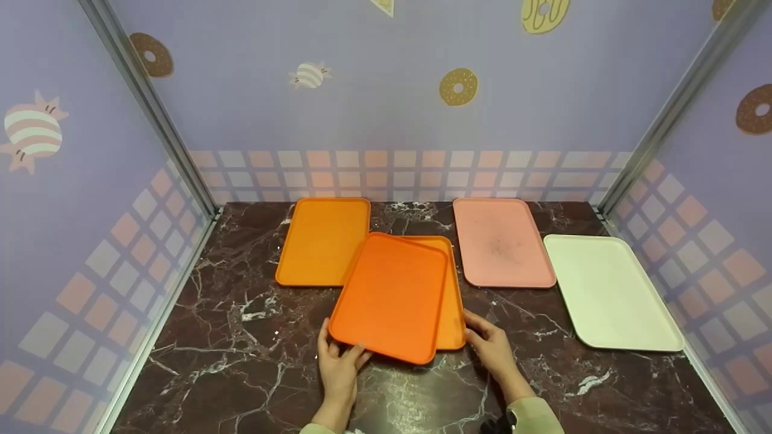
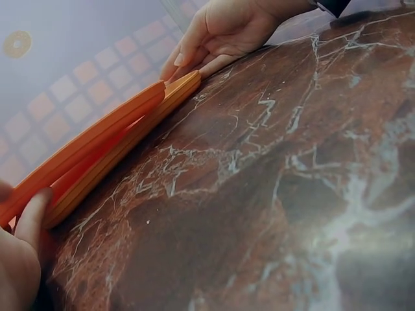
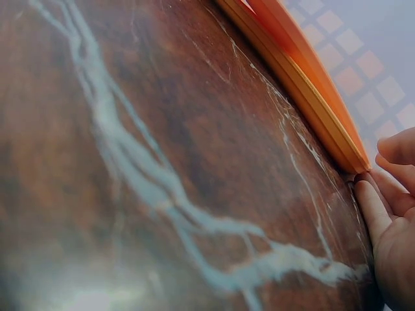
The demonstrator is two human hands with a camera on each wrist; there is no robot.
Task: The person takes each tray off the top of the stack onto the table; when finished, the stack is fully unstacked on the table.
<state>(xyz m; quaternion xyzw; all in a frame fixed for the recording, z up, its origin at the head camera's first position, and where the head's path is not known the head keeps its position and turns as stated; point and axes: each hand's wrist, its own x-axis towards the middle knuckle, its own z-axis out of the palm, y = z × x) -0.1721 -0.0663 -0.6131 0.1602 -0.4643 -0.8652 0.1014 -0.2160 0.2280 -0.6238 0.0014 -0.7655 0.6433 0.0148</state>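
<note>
My left hand [image 1: 339, 369] grips the near left corner of a bright orange tray [image 1: 392, 295], thumb at its near edge. This tray lies askew over a yellow-orange tray [image 1: 452, 301], tilted, with a narrow gap between their near edges in the left wrist view. At the near right corner of the lower tray [image 3: 324, 123] is my right hand [image 1: 491, 346], its fingers touching the corner close to the tabletop. Most of the lower tray is hidden under the upper one. Parts of the left fingers are out of sight beneath the bright orange tray.
Another yellow-orange tray [image 1: 325, 241] lies at the back left, partly under the held tray's edge. A pink tray [image 1: 503, 241] and a pale green tray [image 1: 612, 292] lie to the right. Patterned walls enclose the dark marbled table [image 1: 241, 361] on three sides.
</note>
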